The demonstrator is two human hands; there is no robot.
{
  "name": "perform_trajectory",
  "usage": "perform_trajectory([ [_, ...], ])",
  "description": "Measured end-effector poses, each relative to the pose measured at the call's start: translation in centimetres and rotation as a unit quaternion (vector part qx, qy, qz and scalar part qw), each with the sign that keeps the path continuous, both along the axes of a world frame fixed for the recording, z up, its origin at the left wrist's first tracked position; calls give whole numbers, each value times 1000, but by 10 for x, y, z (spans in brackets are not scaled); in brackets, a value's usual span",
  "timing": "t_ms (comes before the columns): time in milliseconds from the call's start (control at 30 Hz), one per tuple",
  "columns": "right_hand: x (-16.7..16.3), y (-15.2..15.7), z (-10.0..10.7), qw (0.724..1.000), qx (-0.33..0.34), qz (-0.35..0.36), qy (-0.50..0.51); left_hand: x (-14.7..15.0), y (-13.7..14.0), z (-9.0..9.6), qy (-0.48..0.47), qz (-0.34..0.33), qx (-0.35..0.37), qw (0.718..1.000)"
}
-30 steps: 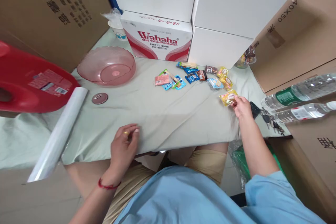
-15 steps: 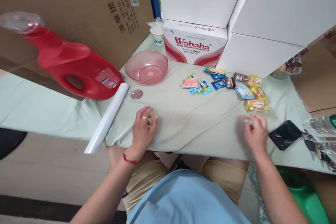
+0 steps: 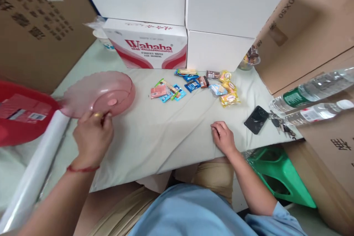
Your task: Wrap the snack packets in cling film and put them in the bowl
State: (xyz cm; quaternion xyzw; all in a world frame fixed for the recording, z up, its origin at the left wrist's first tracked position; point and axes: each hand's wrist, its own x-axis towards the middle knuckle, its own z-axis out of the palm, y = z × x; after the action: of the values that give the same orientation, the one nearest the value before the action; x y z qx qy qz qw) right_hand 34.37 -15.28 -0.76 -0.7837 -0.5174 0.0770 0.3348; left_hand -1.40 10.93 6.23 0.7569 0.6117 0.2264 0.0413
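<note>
My left hand (image 3: 94, 134) is at the near rim of a pink clear plastic bowl (image 3: 118, 94), its thumb and fingers pinched together there. The bowl has a scalloped edge and looks tilted. A gold ring and a red cord bracelet are on this hand and wrist. My right hand (image 3: 223, 138) rests near the table's front edge, fingers loosely curled with nothing visible in them. Ahead of it lie yellow-wrapped snacks (image 3: 229, 99), a blue-and-white packet (image 3: 218, 89) and dark blue packets (image 3: 192, 85). Pink, green and light blue packets (image 3: 158, 91) form another small pile.
A red jug (image 3: 24, 114) and a white roll (image 3: 35, 169) stand at the left. Behind are a Wahaba-type water carton (image 3: 149, 57) and white boxes (image 3: 221, 51). A black phone (image 3: 256, 120), keys (image 3: 278, 123) and bottles (image 3: 312, 114) lie right. A green stool (image 3: 284, 177) stands below.
The view has turned to the right. My left hand has moved forward to the bowl, which now sits at a different angle. The round badge no longer shows. My right hand has curled more.
</note>
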Motion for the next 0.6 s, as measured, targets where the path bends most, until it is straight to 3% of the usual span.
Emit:
perform_trajectory([
  [67, 10, -3, 2, 997, 51, -49, 23, -2, -46, 3, -31, -16, 26, 999],
  [167, 46, -4, 8, 968, 125, -216, -4, -8, -119, -1, -91, -95, 34, 991],
  [233, 81, 3, 14, 942, 136, -306, -27, -10, -160, -11, -143, -187, 47, 971],
  [300, 116, 19, 20, 934, 98, -342, -8, -8, -190, -21, -157, -259, 42, 952],
  [433, 152, 59, 24, 926, -4, -330, 183, 10, -211, -30, -162, -332, 37, 929],
  [600, 138, 70, 22, 920, 57, -265, 283, 30, -204, -31, -172, -346, 34, 922],
])
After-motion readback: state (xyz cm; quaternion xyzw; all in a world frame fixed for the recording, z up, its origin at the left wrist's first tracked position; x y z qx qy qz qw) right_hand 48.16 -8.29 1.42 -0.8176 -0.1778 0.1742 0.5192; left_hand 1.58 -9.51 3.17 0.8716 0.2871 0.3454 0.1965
